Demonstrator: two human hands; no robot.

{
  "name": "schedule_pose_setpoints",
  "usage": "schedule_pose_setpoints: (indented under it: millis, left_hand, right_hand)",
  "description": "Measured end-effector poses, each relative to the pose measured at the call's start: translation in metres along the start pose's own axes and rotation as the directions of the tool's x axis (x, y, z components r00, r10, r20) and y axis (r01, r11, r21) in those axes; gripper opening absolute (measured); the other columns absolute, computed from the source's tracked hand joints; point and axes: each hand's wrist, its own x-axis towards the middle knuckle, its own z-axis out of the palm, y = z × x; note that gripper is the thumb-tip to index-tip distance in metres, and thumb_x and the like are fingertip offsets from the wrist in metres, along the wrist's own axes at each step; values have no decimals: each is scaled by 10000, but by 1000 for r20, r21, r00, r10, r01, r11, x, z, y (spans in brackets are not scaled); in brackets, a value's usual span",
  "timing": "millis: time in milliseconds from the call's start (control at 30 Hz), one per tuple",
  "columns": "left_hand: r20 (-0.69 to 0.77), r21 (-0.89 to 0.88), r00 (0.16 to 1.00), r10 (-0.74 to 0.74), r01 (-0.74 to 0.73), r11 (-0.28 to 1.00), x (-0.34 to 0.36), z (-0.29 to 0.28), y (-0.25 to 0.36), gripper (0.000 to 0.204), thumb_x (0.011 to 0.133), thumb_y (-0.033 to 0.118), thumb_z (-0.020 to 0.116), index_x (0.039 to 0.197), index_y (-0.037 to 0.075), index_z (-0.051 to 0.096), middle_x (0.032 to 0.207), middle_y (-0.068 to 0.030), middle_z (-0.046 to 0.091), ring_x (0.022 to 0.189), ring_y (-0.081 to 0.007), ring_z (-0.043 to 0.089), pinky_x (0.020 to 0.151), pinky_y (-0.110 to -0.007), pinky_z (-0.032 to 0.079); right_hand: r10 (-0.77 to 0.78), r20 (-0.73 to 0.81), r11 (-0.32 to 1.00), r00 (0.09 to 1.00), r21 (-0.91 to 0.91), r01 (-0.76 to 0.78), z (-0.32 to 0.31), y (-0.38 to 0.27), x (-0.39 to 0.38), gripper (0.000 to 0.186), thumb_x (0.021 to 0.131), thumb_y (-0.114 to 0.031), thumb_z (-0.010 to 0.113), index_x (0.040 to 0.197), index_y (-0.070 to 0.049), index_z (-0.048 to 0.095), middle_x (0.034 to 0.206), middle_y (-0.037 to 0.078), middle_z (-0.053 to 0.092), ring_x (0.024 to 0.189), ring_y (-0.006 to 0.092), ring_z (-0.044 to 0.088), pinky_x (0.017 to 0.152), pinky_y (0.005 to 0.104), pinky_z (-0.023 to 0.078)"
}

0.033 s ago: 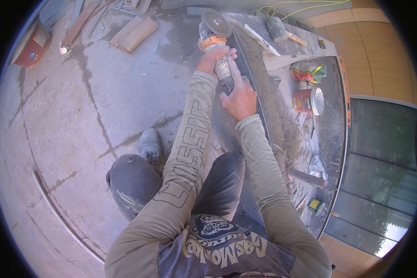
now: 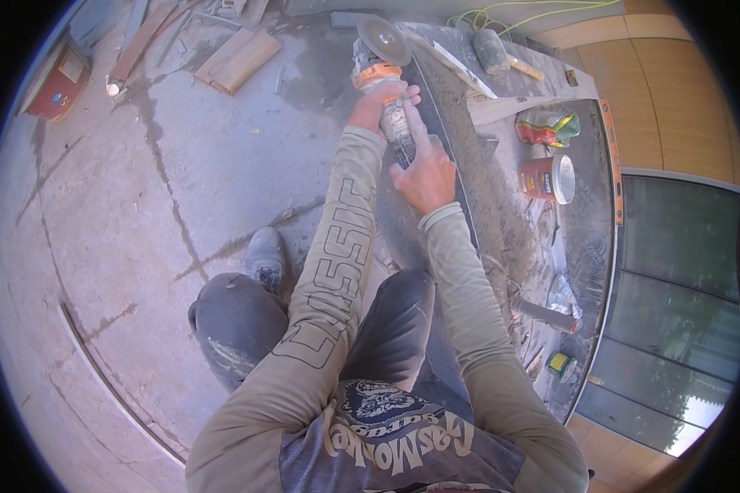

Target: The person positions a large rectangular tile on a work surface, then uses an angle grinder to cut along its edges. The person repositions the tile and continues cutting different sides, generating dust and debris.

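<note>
An angle grinder (image 2: 395, 125), dusty and pale with an orange collar, is held out in front of me at the top middle. Its round disc (image 2: 384, 42) faces up and right at the far end. My left hand (image 2: 378, 104) wraps round the body just behind the collar. Farther back, my right hand (image 2: 428, 174) closes on the rear of the grinder, its index finger stretched along the body; the palm side is hidden. Beneath and to the right of the tool runs the dark edge of a dusty raised ledge (image 2: 489, 214).
On the ledge lie a mallet (image 2: 492, 53), a crumpled colourful bag (image 2: 548, 129), a red-brown tub (image 2: 538, 178) and a dark cylindrical tool (image 2: 544, 315). Glass panels (image 2: 674, 246) stand beyond. Left are boards (image 2: 238, 60) and a red-brown bucket (image 2: 56, 82) on the concrete floor.
</note>
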Motion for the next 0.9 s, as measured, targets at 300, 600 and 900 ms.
schedule_pose_setpoints:
  millis: [300, 600, 900]
  left_hand:
    - [7, 7, 1000, 9, -9, 1000, 4, 2, 0, 384, 893, 145, 716, 1212, -21, 581, 1140, -218, 715, 977, -299, 737, 783, -410, 642]
    - [-8, 13, 1000, 10, -10, 1000, -2, 4, -7, 437, 887, 153, 720, 1247, -40, 564, 1160, -227, 707, 987, -307, 734, 801, -410, 638]
    - [-9, 4, 1000, 8, -8, 1000, -8, 6, -12, 425, 884, 146, 719, 1236, -36, 566, 1155, -230, 705, 986, -314, 733, 809, -419, 638]
  right_hand:
    - [-21, -18, 1000, 1000, -2, 21, 1, 5, 3, 1002, 705, -60, 722, 1599, -312, 346, 1000, 220, 675, 954, 443, 679, 858, 508, 551]
    - [7, -6, 1000, 1000, 6, -7, -1, 7, -4, 1002, 706, -68, 723, 1599, -316, 344, 1003, 221, 675, 972, 442, 675, 871, 511, 546]
    - [-9, -12, 1000, 1000, 3, 9, -3, 11, -10, 1010, 704, -71, 722, 1602, -326, 337, 996, 217, 675, 945, 439, 676, 834, 514, 546]
